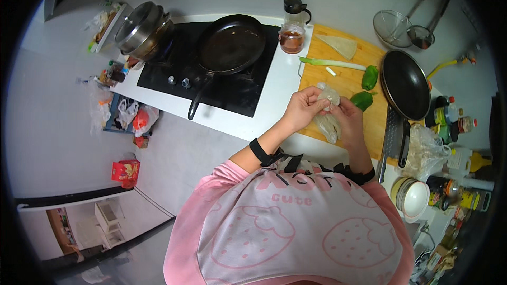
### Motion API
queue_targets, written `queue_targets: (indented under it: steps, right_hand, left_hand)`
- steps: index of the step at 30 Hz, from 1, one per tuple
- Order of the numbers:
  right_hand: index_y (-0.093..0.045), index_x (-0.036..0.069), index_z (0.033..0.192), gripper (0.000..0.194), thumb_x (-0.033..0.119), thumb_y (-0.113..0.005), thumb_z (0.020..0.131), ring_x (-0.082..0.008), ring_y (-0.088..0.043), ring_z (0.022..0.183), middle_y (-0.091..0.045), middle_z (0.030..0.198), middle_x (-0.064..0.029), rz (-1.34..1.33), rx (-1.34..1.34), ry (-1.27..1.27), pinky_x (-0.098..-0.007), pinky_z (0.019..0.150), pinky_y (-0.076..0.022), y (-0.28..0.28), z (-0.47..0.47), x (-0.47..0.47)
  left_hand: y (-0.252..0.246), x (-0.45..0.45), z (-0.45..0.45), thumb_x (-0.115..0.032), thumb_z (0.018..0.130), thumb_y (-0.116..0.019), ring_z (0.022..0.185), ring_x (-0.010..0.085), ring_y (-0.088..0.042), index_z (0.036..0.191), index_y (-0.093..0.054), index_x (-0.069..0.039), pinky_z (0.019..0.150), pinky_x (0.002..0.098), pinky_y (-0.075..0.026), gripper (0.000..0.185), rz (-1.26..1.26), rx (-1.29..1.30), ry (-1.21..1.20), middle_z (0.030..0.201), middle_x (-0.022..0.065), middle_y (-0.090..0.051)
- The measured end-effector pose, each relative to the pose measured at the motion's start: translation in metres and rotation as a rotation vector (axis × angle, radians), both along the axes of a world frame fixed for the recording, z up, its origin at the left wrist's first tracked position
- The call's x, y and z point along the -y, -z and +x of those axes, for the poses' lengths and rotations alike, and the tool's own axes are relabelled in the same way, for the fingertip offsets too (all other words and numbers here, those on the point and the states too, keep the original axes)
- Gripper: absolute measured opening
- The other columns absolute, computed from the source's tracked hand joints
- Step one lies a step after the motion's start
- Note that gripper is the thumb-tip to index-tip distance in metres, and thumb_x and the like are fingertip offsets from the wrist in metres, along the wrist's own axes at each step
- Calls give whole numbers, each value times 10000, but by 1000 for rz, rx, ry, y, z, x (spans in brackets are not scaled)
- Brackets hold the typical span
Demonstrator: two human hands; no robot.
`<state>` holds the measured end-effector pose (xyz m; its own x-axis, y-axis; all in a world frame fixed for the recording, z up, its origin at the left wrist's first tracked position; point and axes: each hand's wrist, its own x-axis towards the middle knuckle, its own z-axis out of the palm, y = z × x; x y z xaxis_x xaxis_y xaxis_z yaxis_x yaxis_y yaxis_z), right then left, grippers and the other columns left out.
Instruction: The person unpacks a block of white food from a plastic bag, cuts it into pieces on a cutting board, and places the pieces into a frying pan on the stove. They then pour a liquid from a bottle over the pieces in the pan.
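Observation:
My left hand (303, 107) and my right hand (348, 116) pinch the gathered neck of a clear plastic bag (328, 126) from both sides. The bag's pale contents hang over the front edge of the wooden cutting board (313, 77); what they are I cannot tell. Two green peppers, one by my right hand (361, 101) and one farther back (370, 78), lie on the board. Behind my hands are a green onion stalk (336, 63), a short white piece (330, 71) and a pale flat triangular wedge (340, 45).
A black frying pan (231, 43) rests on the cooktop (241, 95), beside a steel pot (144, 33). A glass jar of brown liquid (292, 39) stands behind the board. At right are another pan (406, 85), a cleaver (392, 132), stacked bowls (414, 198) and bottles.

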<state>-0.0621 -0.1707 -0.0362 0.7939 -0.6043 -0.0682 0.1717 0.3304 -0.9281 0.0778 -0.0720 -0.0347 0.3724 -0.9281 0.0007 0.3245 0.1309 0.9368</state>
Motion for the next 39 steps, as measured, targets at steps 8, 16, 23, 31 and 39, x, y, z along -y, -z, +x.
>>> queue_targets:
  steps: [8, 16, 23, 31, 39]
  right_hand:
    - [-668, -27, 1086, 180, 82, -618, 951, -99, -629, 881, -680, 1024, -49, 44, -51, 60, -240, 806, -494, 11, 44, -18]
    - [-674, -6, 1131, 228, 124, -637, 947, -67, -595, 909, -672, 1029, -12, 23, -56, -118, -226, 814, -468, 10, 81, -40]
    - [-678, 8, 1135, 261, 188, -637, 950, -60, -581, 894, -677, 1012, -2, 119, -124, -159, -212, 787, -441, 15, 112, -51]
    - [-675, 23, 1104, 225, 189, -639, 956, -65, -562, 816, -675, 968, 2, 152, -81, -181, -223, 768, -459, 10, 145, -74]
    - [-703, 42, 1072, 230, 220, -679, 927, -63, -582, 792, -696, 931, -2, 55, -229, -254, -226, 739, -462, 15, 169, -69]
  left_hand:
    - [-6, -28, 19, -50, 941, -648, 785, 102, -663, 1070, -613, 27, 728, 227, -556, 154, 64, -223, -112, 930, 69, -700]
    - [10, -56, 55, -76, 934, -663, 775, 124, -671, 1015, -632, 2, 702, 249, -569, 116, 9, -183, -223, 921, 74, -704]
    - [12, -81, 75, -134, 961, -637, 813, 137, -681, 1124, -652, 12, 731, 270, -588, 220, 73, -332, -239, 991, 98, -712]
    - [17, -99, 99, -151, 955, -648, 801, 114, -680, 1099, -677, -1, 738, 233, -579, 209, 126, -201, -457, 971, 79, -714]
    - [14, -109, 113, -164, 958, -650, 769, 114, -686, 1144, -645, -3, 749, 229, -577, 247, 116, -261, -461, 948, 71, -716]
